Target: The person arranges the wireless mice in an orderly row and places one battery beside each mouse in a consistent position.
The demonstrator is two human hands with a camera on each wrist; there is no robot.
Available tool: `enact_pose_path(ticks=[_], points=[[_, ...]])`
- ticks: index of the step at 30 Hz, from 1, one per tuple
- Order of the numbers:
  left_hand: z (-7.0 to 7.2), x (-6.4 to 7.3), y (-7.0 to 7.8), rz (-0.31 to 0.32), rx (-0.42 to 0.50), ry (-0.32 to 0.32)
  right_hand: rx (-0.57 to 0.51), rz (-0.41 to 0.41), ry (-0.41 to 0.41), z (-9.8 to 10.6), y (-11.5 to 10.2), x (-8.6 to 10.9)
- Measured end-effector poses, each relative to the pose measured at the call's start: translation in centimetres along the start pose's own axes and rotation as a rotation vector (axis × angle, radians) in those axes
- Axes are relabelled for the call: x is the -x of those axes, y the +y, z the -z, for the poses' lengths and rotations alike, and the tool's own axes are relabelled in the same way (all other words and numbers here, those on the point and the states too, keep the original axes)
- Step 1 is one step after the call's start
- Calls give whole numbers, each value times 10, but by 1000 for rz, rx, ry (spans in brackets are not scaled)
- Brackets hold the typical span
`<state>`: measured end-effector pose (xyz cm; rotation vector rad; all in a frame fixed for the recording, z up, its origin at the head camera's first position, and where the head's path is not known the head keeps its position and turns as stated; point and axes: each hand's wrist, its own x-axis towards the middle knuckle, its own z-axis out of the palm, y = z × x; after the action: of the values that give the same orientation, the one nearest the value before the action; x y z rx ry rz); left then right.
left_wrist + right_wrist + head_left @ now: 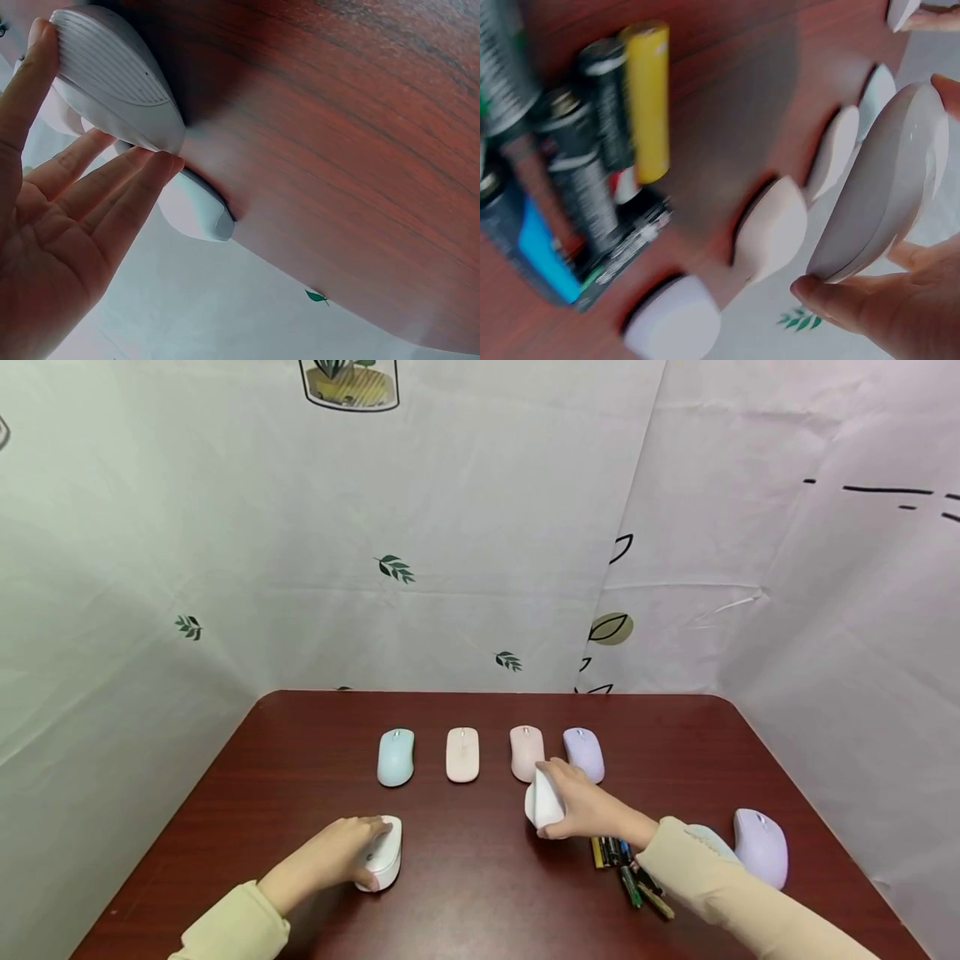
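My left hand (330, 860) grips a white computer mouse (386, 855) by its sides, low at the table's left-centre. In the left wrist view, ribbed texture covers the flank of that mouse (112, 64), and the fingertips touch its edges. Right of centre, my right hand (588, 803) holds another white mouse (543, 802), tilted on its side and raised off the table. Thumb and fingers pinch this mouse (889, 176) at opposite edges in the right wrist view. Just beyond it lie a pink mouse (527, 752) and a lilac mouse (582, 750).
A light-blue mouse (395, 757) and a cream mouse (462, 755) continue the back row. Several batteries (628, 872) lie beneath the right forearm. Farther right are a larger lilac mouse (761, 847) and a pale-blue mouse (711, 840), partly hidden by the sleeve.
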<state>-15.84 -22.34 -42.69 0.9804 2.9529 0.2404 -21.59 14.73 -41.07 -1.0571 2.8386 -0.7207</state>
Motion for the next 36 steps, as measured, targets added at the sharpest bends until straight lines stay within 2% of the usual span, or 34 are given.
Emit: enact_pose_path(ticks=[10,16,22,36], points=[[0,3,-1,-1,11,10,-12,-20,-42,-17,-35,-13],[-2,4,-1,-12,26,6,-22,-34,-17,-36,-54,-18],[-2,4,1,2,24,6,-23,-31,-82,-50,-68,-23],[-1,4,2,-4,16,11,137,-5,-146,-76,-94,-30]])
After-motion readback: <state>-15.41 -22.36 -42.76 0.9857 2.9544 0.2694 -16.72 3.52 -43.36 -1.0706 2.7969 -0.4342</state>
